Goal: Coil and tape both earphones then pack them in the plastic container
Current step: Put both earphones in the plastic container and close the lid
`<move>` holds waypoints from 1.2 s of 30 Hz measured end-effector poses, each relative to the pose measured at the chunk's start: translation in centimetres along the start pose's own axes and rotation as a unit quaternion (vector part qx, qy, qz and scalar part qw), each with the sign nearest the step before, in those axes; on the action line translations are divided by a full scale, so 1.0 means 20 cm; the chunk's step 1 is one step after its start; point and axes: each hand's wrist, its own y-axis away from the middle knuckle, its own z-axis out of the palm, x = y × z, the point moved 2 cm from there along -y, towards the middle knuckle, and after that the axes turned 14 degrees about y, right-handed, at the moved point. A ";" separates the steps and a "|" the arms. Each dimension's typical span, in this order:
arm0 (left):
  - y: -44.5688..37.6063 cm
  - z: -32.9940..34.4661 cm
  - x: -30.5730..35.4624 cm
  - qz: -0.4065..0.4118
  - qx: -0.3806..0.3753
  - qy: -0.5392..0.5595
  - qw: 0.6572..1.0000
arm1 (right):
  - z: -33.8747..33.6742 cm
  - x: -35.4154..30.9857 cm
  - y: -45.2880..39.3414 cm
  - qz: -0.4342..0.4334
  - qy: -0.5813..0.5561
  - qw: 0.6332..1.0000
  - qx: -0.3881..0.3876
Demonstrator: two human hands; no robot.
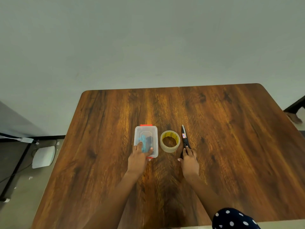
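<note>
Plastic container (146, 129), lid on, sits on the counter (231, 146) with a blue earphone coil (143, 141) and a dark earphone coil (149, 139) inside. The left hand (140, 154) rests flat-fingered on its lid. Right of the container lies the tape roll (170, 141); beyond it, the right hand (189, 158) grips the scissors (184, 138).

Left hand (140, 154) flat, fingers (140, 145) spread; right hand (189, 158) lowered, fingers loosely curled

Head view, looking down steeply over table (231, 146).
</note>
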 end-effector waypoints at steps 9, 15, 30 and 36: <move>-0.02 -0.01 0.02 -0.027 -0.005 0.030 0.999 | 0.01 0.00 0.01 0.007 -0.012 1.000 -0.008; -0.01 -0.02 0.01 -0.010 -0.021 -0.018 1.000 | 0.00 0.00 0.01 0.009 -0.014 1.000 -0.006; 0.02 -0.05 0.05 0.028 -0.068 -0.087 0.994 | -0.03 0.01 0.02 -0.006 0.019 1.000 -0.008; 0.03 -0.07 0.04 0.014 -0.046 -0.026 0.998 | -0.05 0.03 0.03 -0.001 0.011 0.999 0.044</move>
